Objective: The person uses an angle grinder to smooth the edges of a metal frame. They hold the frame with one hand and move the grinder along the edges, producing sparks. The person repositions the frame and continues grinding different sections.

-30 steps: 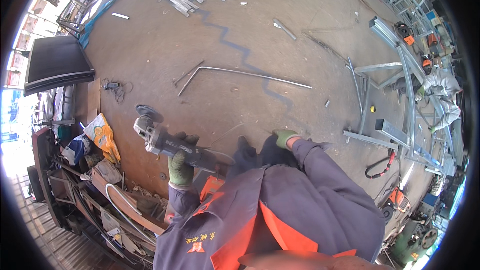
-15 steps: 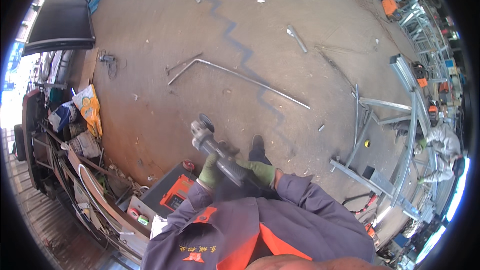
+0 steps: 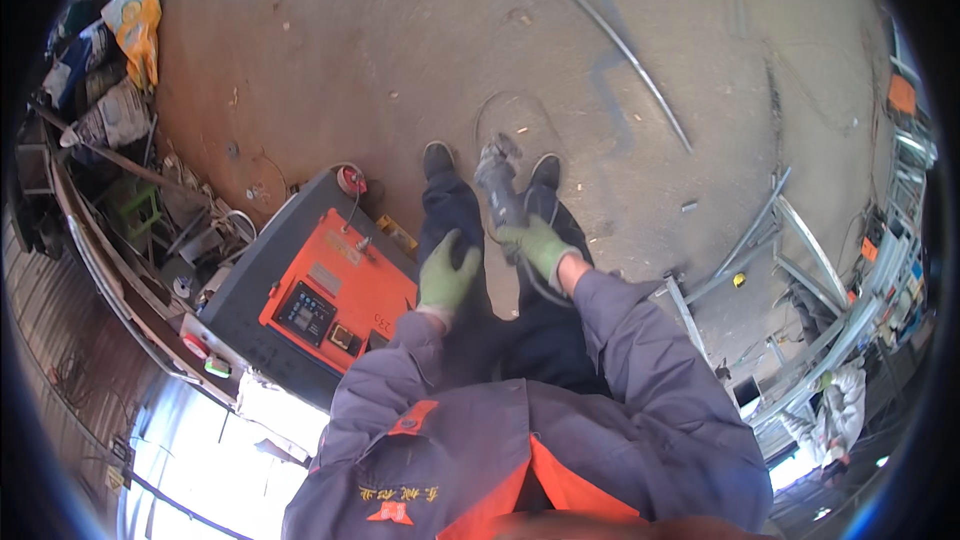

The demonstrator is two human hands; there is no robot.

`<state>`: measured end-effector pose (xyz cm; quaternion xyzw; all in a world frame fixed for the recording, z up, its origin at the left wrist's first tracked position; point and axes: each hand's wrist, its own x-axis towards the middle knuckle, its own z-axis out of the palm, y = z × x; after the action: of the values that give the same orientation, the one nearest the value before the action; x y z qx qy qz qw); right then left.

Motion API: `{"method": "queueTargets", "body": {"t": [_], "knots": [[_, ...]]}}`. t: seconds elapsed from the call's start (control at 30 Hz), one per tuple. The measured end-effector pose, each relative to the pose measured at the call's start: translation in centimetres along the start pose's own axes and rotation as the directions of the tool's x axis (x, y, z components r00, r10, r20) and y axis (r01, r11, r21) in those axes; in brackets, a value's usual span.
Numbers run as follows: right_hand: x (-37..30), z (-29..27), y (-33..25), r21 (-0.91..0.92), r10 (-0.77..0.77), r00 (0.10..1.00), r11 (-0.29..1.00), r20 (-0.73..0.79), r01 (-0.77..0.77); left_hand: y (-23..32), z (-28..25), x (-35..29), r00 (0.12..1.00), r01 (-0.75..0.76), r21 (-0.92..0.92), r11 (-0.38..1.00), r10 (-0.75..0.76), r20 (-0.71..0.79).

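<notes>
An angle grinder (image 3: 500,190) with a grey metal head and dark body is in my right hand (image 3: 540,245), which wears a green glove and is wrapped round the rear of the body. The grinder's head points away from me, above the floor between my shoes. A cord runs from its rear end past my right wrist. My left hand (image 3: 448,275), also in a green glove, is apart from the grinder, beside my left thigh. Its thumb stands away from the fingers and nothing shows in it.
Close on my left stands an orange and dark grey machine (image 3: 325,280) with a control panel. A long bent metal rod (image 3: 630,55) lies on the floor ahead. Metal framing (image 3: 690,320) is at the right, with another person (image 3: 835,410) beyond it. Clutter and a yellow bag (image 3: 137,25) line the left.
My left hand has let go of the angle grinder and moved apart from it. The grinder is now held by my right hand alone. The view has tilted down toward my legs.
</notes>
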<state>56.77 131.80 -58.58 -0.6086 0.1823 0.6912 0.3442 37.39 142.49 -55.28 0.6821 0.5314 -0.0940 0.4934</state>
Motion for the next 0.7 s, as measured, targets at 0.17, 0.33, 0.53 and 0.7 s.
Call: {"method": "queueTargets", "body": {"t": [0.17, 0.33, 0.53, 0.7], "knots": [[19.5, 1.6, -3.8, -0.404, 0.073, 0.997, 0.913, 0.007, -0.064, -3.9, -0.8, 1.9, 0.991, -0.130, 0.365, 0.922, 0.124, 0.039], [32.1, 7.7, -8.4, -0.834, -0.293, 0.956, 0.533, -0.025, 0.142, -5.0, -1.7, 3.8, 0.992, -0.096, 0.343, 0.934, 0.120, -0.049], [38.8, 10.6, -9.8, -0.941, -0.422, 0.905, 0.282, 0.054, 0.188, -5.9, -3.5, 5.0, 0.996, -0.046, 0.324, 0.945, 0.069, -0.058], [33.2, 6.4, -5.1, -0.976, -0.555, 0.829, 0.133, 0.071, 0.173, -6.1, -2.7, 4.2, 0.990, -0.068, 0.314, 0.947, 0.103, -0.096]]}}
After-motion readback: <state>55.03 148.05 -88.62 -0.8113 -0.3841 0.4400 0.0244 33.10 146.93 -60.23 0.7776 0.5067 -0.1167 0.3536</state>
